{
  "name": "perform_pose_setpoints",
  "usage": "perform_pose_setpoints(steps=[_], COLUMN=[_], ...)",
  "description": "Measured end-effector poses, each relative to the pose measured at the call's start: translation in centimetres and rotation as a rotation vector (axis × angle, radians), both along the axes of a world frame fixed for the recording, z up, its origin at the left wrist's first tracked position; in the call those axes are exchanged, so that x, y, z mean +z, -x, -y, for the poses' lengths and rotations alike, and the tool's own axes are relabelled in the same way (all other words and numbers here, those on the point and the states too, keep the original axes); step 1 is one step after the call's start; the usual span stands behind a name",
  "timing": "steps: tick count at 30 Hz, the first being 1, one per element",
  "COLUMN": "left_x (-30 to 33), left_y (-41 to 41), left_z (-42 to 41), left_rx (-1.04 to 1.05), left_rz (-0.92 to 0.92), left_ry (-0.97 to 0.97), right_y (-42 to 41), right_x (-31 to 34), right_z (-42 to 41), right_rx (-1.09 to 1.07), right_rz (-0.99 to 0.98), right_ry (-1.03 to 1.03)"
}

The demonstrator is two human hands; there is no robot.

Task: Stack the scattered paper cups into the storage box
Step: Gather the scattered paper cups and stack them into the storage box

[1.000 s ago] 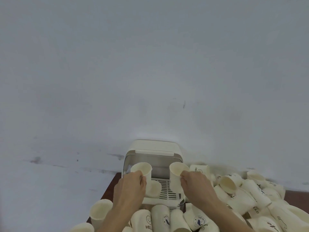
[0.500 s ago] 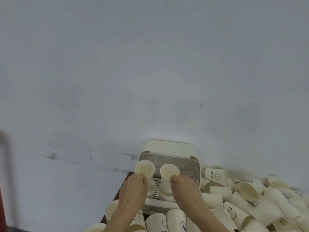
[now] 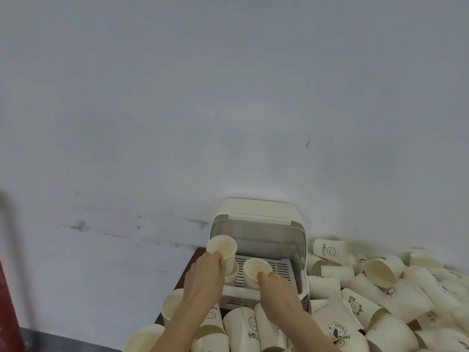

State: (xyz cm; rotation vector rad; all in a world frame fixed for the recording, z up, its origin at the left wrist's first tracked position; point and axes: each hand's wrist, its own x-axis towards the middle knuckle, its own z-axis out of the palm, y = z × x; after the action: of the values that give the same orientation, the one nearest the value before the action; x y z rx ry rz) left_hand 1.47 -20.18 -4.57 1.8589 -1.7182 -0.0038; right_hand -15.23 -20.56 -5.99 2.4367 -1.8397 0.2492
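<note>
At twelve o'clock, over the storage box (image 3: 256, 212), I'm gripping one cup (image 3: 222, 247) in my left hand (image 3: 206, 275) and another cup (image 3: 256, 271) in my right hand (image 3: 276, 288); a tilted drop risks toppling the stack.

Ahead of you a pale grey-white wall (image 3: 228, 97) fills most of the view, scuffed with dark streaks low on its left side and a small dark mark to the right of centre. At the lower left edge a blurred red upright object (image 3: 7, 301) rises. A dark brown table (image 3: 189, 273) shows one bare corner.
</note>
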Motion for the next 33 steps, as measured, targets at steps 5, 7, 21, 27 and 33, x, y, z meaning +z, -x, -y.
perform_pose_setpoints(steps=[5, 7, 21, 27, 33], left_x=[-1.0, -1.5, -2.4, -0.9, 0.8], left_y=[0.2, 0.3, 1.6, 2.5, 3.2], left_z=[0.5, 0.6, 1.4, -1.0, -4.5], left_rx=[0.009, 0.002, -0.046, -0.104, -0.197], left_rz=[0.007, 0.009, 0.126, 0.119, 0.026], left_ry=[-0.043, -0.057, -0.284, -0.299, -0.231], right_y=[0.2, 0.2, 0.5, 0.7, 1.2], right_x=[0.0, 0.0, 0.2, 0.6, 1.3], right_z=[-0.3, -0.3, 0.0, -0.6, -3.2], right_rx=[0.038, 0.050, 0.084, 0.046, -0.020], right_rz=[-0.022, -0.026, -0.058, 0.048, 0.254], right_ry=[0.008, -0.004, -0.048, -0.157, -0.123])
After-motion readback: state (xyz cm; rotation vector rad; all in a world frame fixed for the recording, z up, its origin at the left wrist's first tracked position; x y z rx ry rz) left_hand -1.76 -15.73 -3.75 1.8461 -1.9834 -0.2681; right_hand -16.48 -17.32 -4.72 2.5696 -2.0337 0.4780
